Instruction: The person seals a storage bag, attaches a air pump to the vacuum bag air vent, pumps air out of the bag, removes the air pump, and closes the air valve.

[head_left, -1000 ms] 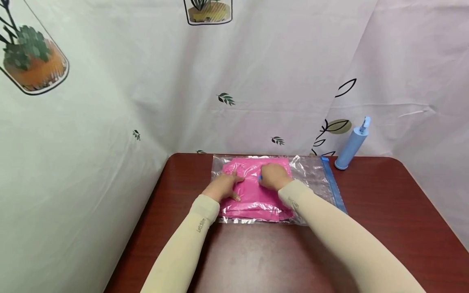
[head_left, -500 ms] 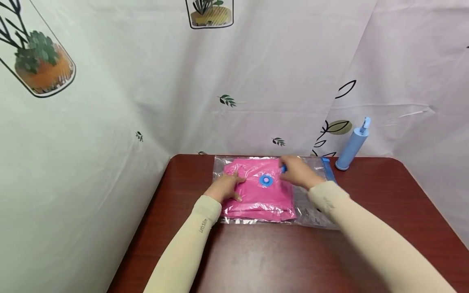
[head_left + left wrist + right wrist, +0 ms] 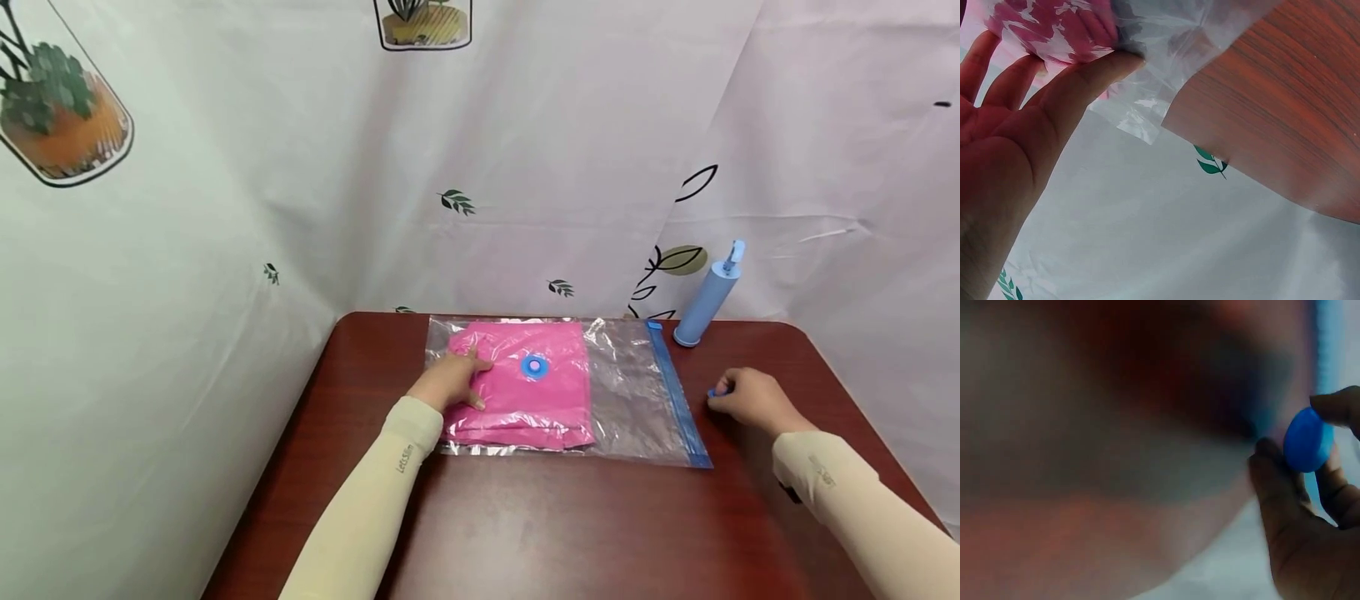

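A clear plastic vacuum storage bag (image 3: 633, 400) lies flat on the table with folded pink fabric (image 3: 525, 408) inside. On top of the bag shows a round blue valve (image 3: 535, 366) with a pale centre, uncovered. My left hand (image 3: 450, 379) rests spread on the left part of the bag; in the left wrist view its fingers (image 3: 1085, 81) lie against the plastic over the pink fabric. To the right of the bag, my right hand (image 3: 753, 400) pinches a blue valve cap (image 3: 1307, 440) between thumb and fingers, over the bare wood.
A light blue hand pump (image 3: 707, 302) stands at the back right, beyond the right hand. A blue zip strip (image 3: 678, 396) closes off the bag's right end, with a slider (image 3: 655, 326) at its far corner. Patterned cloth (image 3: 510, 167) hangs behind the brown table (image 3: 570, 533).
My right hand has moved from the valve to the right with the blue cap, past the bag's zip edge. The valve is now exposed. The left hand has stayed on the bag.
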`<action>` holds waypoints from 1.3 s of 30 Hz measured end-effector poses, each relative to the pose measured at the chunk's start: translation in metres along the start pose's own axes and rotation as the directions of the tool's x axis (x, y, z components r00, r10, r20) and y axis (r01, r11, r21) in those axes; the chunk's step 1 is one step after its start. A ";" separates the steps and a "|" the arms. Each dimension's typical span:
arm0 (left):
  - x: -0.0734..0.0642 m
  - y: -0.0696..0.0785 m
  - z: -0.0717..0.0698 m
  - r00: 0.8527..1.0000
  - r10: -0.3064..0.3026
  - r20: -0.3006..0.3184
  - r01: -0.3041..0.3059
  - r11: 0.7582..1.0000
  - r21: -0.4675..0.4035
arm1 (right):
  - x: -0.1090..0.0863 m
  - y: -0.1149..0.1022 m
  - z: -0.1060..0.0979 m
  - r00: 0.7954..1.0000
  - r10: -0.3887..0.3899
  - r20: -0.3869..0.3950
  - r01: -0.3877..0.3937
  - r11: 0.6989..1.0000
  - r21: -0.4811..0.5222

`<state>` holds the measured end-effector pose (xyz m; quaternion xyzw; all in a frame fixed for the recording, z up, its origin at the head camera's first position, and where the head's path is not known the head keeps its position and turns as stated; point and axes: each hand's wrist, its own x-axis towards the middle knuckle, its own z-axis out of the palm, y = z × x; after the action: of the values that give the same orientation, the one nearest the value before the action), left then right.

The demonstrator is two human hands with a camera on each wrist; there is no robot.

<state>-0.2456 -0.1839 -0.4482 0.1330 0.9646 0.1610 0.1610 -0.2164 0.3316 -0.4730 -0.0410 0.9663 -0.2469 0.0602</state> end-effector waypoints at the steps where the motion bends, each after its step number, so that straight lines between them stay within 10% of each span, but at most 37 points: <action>1: 0.001 -0.002 0.000 1.000 0.002 0.002 -0.002 1.000 0.002 | -0.002 0.005 0.001 1.000 0.014 0.009 -0.014 1.000 0.002; 9: 0.028 -0.042 0.024 1.000 0.021 -0.017 -0.021 1.000 -0.007 | 0.003 0.021 0.005 0.996 0.065 0.060 -0.064 0.998 -0.014; 19: 0.006 -0.024 0.006 1.000 -0.004 -0.014 0.004 1.000 -0.015 | 0.016 0.014 -0.013 0.992 0.113 0.049 -0.117 0.987 0.109; 31: 0.016 -0.021 0.015 1.000 0.002 -0.001 -0.002 1.000 -0.020 | 0.080 -0.021 -0.041 0.948 0.315 -0.044 -0.200 0.699 0.687; 39: 0.010 -0.013 0.011 1.000 -0.015 0.000 0.015 0.999 -0.032 | 0.102 -0.036 -0.021 0.932 0.347 -0.108 -0.173 0.685 0.708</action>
<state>-0.2537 -0.1897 -0.4657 0.1231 0.9629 0.1752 0.1640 -0.3180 0.2989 -0.4467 0.1519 0.8011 -0.5789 -0.0080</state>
